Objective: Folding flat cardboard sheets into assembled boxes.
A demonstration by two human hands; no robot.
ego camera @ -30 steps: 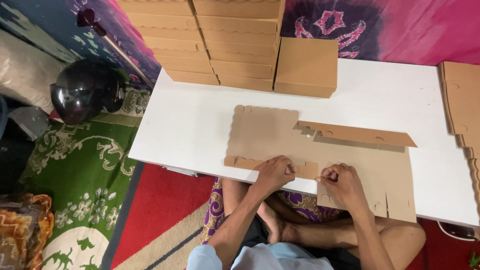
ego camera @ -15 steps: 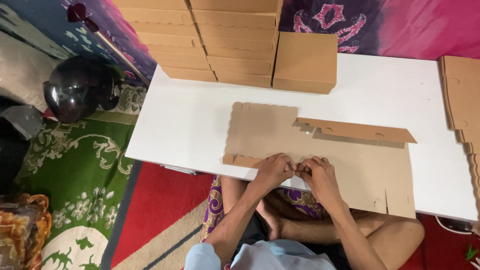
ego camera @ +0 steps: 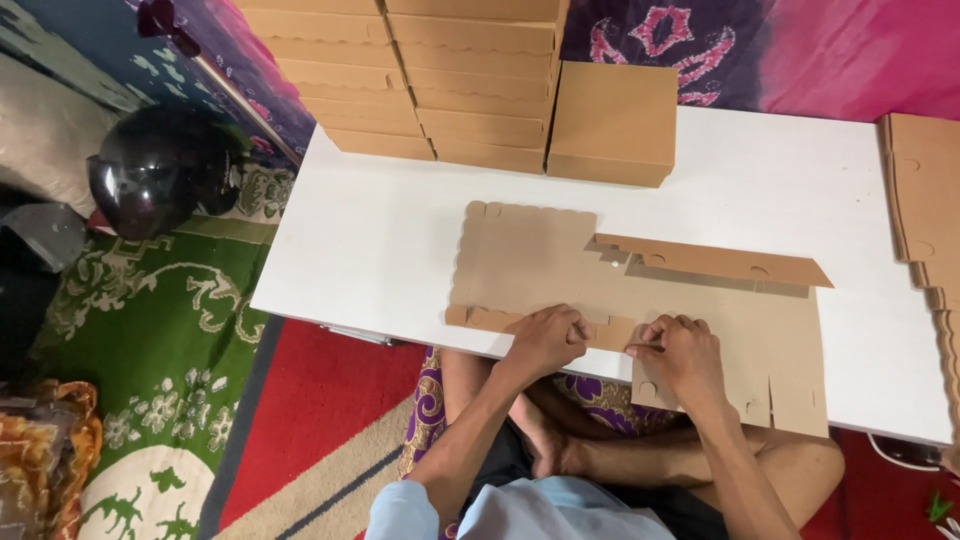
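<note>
Folding is at an early stage on this one imo. Flat die-cut cardboard box blank (ego camera: 640,300) lies on the white table (ego camera: 380,230), near edge, right in front of the person, w/ its lower right part hanging a bit over the table edge. Far side flap (ego camera: 715,262) is already creased over and lies on the sheet. Near side flap (ego camera: 545,327) is folded over too and is being pressed down.

Left hand (ego camera: 545,342) sits on that near flap, fingers curled together, knuckles pushing on the cardboard. Right hand (ego camera: 685,358) is just beside it on the blank's near right part, fingers bunched close, tips pinching or pressing at the flap's end; can't tell if anything's actually gripped between them.

Left to do, judging by the shape: scalloped lid panel at the left is flat, tab slits at the lower right not tucked, no walls stood up yet. So prob under halfway.

Around it: one finished brown box (ego camera: 612,125) at the table's far side, tall stacks of finished boxes (ego camera: 440,80) beside it, more flat blanks (ego camera: 925,200) piled at the right edge. Dark helmet (ego camera: 160,180) on the green rug off to the left.
</note>
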